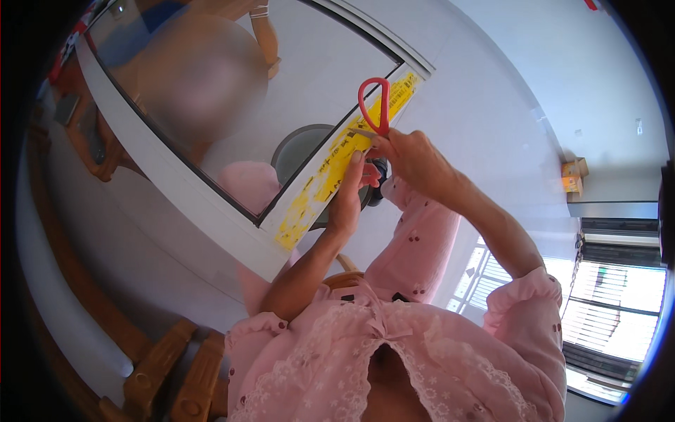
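Observation:
A white-framed panel (179, 200) with a dark-edged glassy centre lies tilted across the view. Along one side of its frame runs a torn yellow sticker (330, 172), ragged and patchy toward its lower end. My right hand (415, 158) is closed on scissors (385, 116) with red handle loops, which point up and away from me. The scissors' blade lies against the sticker near its middle. Just below the blade, my left hand (348, 197) grips the frame's edge. Its thumb presses on the sticker side, and its fingers curl round behind.
Carved wooden furniture (158, 369) stands at the lower left. Behind the frame is a dark round-rimmed object (302, 137), partly hidden. My pink-clad leg (415, 246) is beneath my right arm. A cardboard box (574, 174) sits by the wall, and a barred window (612, 302) is at right.

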Demonstrator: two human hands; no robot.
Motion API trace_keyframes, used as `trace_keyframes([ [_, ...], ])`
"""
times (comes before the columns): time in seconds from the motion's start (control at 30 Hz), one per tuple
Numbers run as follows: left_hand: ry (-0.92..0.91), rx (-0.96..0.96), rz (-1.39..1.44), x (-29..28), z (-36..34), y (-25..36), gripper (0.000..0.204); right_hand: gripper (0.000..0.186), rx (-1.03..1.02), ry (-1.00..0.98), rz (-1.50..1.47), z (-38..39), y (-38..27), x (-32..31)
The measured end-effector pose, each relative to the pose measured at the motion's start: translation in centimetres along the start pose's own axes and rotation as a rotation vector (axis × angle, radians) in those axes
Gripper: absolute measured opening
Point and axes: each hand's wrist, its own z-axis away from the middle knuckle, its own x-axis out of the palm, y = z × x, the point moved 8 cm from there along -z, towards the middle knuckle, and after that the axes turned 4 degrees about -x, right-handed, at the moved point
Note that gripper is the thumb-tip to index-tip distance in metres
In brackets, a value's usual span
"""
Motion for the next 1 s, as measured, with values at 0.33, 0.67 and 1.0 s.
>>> trace_keyframes([
  [0.33,-0.044,0.004,-0.016,0.8,-0.5,0.4,0.033,0.011,0.193,-0.069,-0.06,0.0,2.1,0.2],
  [0.67,-0.04,0.004,-0.004,1.3,-1.5,0.1,0.032,0.02,0.043,0.001,0.327,-1.1,2.0,-2.0],
  [1.0,-0.08,0.026,-0.111,1.3,-2.1,-0.4,0.042,0.019,-0.005,0.031,0.287,-0.9,1.2,-1.6],
])
